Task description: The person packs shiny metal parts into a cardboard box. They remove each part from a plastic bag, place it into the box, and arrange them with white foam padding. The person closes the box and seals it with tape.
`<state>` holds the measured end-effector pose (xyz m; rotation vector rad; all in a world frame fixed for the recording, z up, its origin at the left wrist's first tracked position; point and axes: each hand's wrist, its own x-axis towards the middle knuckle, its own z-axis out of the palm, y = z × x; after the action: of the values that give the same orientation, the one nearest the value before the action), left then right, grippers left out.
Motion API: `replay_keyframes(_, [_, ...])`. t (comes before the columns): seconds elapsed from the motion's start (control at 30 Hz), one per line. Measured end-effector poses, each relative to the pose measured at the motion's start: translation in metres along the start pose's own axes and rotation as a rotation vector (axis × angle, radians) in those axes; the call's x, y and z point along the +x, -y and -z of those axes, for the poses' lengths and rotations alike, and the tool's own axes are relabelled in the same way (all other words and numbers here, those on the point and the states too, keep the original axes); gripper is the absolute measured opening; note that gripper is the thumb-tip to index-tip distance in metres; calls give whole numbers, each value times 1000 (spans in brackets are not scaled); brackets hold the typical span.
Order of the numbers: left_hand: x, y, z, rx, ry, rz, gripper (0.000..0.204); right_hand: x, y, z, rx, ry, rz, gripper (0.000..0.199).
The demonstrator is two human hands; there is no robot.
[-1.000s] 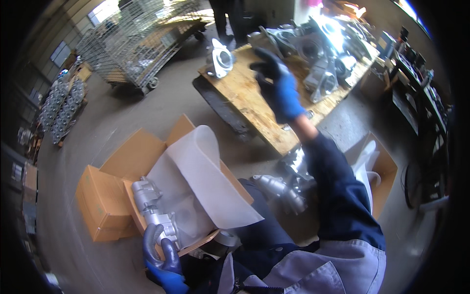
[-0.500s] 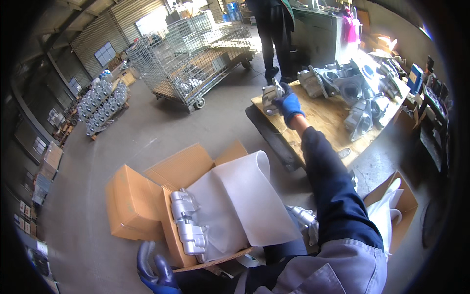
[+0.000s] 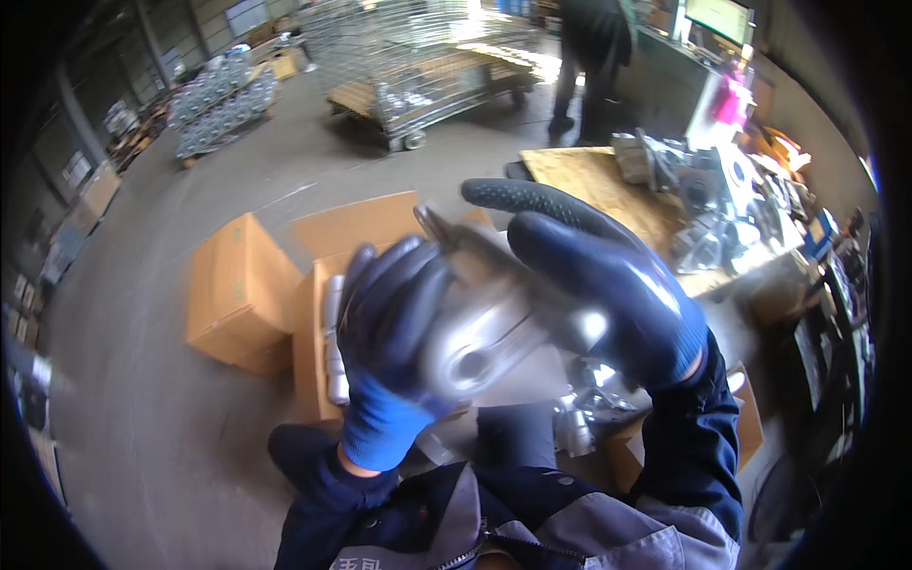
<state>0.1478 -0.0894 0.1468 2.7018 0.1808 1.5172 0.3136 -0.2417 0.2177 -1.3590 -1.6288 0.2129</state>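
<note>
A silvery cast metal housing (image 3: 470, 356) with a round boss is held up in front of me, smeared by motion. My left hand (image 3: 394, 318), in a dark-palmed blue glove, has its fingers wrapped round the housing's left side. On the other side, my right hand (image 3: 608, 275) lies against or just beside the part with its fingers stretched out; contact is hard to tell. Below and behind them, the open cardboard box (image 3: 351, 220) is partly hidden by my hands. Similar metal castings (image 3: 335, 351) show along its left side.
Left of the open box is another cardboard box (image 3: 237, 294). A wooden board (image 3: 579, 180) at the right bears several castings (image 3: 698, 190). Farther off are a wire cage cart (image 3: 427, 95) and a standing person (image 3: 594, 57). More castings (image 3: 575, 427) lie near my legs.
My right hand has brought a casting from the wooden board to in front of me. The left hand has risen from beside the box and grasped it. My view has shifted.
</note>
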Motion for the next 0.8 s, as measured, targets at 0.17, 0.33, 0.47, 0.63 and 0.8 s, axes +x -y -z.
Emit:
replay_keyframes(0.17, [-52,4,46,-1235,-452,828,99,24,26,-59,535,26,-106,44])
replay_keyframes(0.33, [-194,61,74,-1148,-846,907,58,4,13,-109,686,60,-376,33])
replay_keyframes(0.47, [-226,53,99,-2239,-1571,555,45,-17,-23,-154,784,154,-585,30])
replay_keyframes(0.63, [-205,30,110,-3297,-1881,-351,47,-39,-56,-177,787,181,-681,31])
replay_keyframes(0.8, [-199,25,110,-3449,-1756,-535,50,-39,-48,-176,802,188,-692,30])
